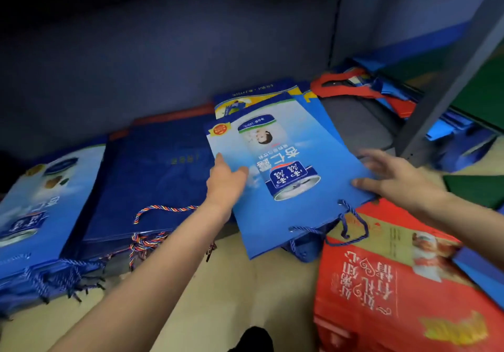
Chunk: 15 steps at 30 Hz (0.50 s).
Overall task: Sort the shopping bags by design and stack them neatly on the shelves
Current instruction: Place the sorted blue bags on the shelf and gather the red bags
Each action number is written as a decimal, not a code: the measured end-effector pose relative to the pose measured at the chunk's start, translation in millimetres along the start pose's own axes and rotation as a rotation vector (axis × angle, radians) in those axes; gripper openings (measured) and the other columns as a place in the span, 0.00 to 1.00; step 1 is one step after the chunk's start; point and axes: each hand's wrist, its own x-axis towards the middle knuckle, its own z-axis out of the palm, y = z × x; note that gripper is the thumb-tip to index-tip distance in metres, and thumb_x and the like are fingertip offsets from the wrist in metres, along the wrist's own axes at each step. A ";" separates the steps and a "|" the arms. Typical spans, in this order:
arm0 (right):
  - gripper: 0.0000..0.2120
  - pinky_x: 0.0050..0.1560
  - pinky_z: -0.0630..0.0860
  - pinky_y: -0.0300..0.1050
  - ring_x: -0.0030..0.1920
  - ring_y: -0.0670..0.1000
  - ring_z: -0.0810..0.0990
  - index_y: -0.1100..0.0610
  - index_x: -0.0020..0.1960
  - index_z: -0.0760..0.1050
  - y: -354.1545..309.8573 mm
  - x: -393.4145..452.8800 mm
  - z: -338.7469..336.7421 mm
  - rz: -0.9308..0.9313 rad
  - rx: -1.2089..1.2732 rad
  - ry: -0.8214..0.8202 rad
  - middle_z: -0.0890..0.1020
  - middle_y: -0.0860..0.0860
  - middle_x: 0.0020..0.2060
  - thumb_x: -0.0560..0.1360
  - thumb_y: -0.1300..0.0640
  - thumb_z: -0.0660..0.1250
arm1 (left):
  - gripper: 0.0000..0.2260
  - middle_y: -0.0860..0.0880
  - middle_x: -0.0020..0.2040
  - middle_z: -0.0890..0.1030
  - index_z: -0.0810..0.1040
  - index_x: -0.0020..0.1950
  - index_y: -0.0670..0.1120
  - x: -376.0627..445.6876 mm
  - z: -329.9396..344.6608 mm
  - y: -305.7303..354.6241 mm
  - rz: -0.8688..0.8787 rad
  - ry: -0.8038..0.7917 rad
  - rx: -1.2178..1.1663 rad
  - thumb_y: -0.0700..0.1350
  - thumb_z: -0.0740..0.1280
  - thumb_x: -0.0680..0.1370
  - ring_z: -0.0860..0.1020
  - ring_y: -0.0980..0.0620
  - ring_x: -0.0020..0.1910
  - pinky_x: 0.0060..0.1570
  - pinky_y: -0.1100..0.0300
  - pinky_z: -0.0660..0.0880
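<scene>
You're mid-placing the light blue bag (283, 177) w/ both hands, left hand (225, 179) and right hand (392, 173) fingers spread flat on it, gripping nothing; next, square it onto the matching pile (245, 100).

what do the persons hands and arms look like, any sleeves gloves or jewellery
Both hands are bare: no gloves on the left hand or the right hand. Both forearms are uncovered as far as the frame shows, so no sleeve is visible. No watch, bracelet or ring can be seen, though the right hand's fingers are motion-blurred.
</scene>
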 end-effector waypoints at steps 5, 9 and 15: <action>0.35 0.51 0.70 0.35 0.58 0.49 0.70 0.52 0.74 0.59 -33.7 24.5 23.6 -0.016 -0.042 -0.200 0.70 0.56 0.62 0.72 0.70 0.68 | 0.23 0.43 0.68 0.66 0.63 0.71 0.43 4.7 -17.9 3.0 -0.090 0.140 -0.081 0.45 0.63 0.77 0.69 0.40 0.65 0.63 0.47 0.69; 0.36 0.34 0.71 0.36 0.33 0.47 0.74 0.49 0.72 0.59 -79.0 32.2 48.4 -0.018 0.062 -0.309 0.74 0.50 0.33 0.70 0.65 0.72 | 0.18 0.42 0.65 0.72 0.71 0.67 0.42 8.2 -73.6 -11.1 -0.068 0.372 -0.208 0.44 0.63 0.78 0.72 0.41 0.63 0.64 0.49 0.69; 0.24 0.27 0.72 0.33 0.27 0.44 0.75 0.59 0.68 0.65 -155.2 32.8 128.8 -0.005 0.036 -0.537 0.75 0.52 0.31 0.74 0.68 0.67 | 0.17 0.41 0.66 0.73 0.72 0.67 0.39 5.8 -179.5 -37.1 -0.005 0.534 -0.175 0.41 0.62 0.79 0.72 0.42 0.65 0.64 0.53 0.68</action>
